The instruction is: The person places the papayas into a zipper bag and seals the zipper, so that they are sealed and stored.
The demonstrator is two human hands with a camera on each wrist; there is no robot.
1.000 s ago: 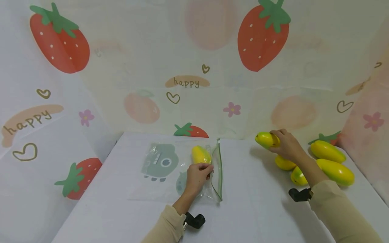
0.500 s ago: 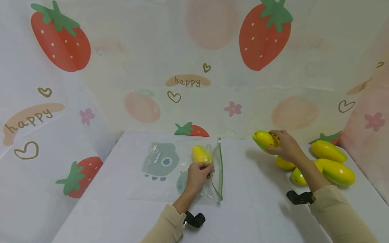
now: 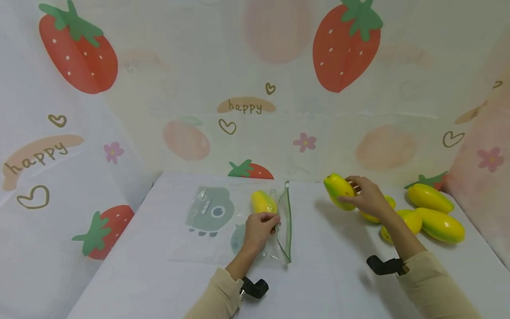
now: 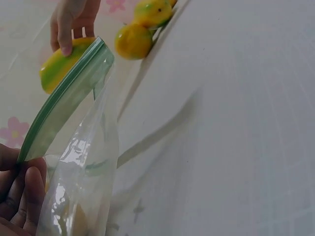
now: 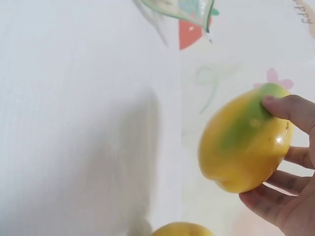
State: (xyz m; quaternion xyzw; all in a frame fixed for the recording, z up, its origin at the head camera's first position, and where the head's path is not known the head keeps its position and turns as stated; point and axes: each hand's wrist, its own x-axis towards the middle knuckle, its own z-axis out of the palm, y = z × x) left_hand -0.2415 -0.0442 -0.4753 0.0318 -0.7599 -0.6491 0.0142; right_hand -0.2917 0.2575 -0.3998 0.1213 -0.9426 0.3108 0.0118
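Observation:
My right hand (image 3: 369,197) holds a yellow-green mango (image 3: 338,191) above the table, to the right of a clear zip bag (image 3: 179,248). In the right wrist view, the thumb presses the green side of this mango (image 5: 246,140) while the fingers curl behind it. My left hand (image 3: 258,232) pinches the bag near its mouth. From the left wrist view, the bag's green zip edge (image 4: 61,101) stands raised and the mouth is parted. Another mango (image 3: 263,202) lies inside the bag, partly covered by my left hand.
Several more mangoes (image 3: 442,226) lie grouped on the white table (image 3: 318,283) at the right, some partly hidden by my right arm. A printed cloth backdrop (image 3: 338,119) rises behind the table and along both sides.
My right hand has carried its mango left, away from the group, and the mango's tip has turned more upward. The left hand and the bag stay in place.

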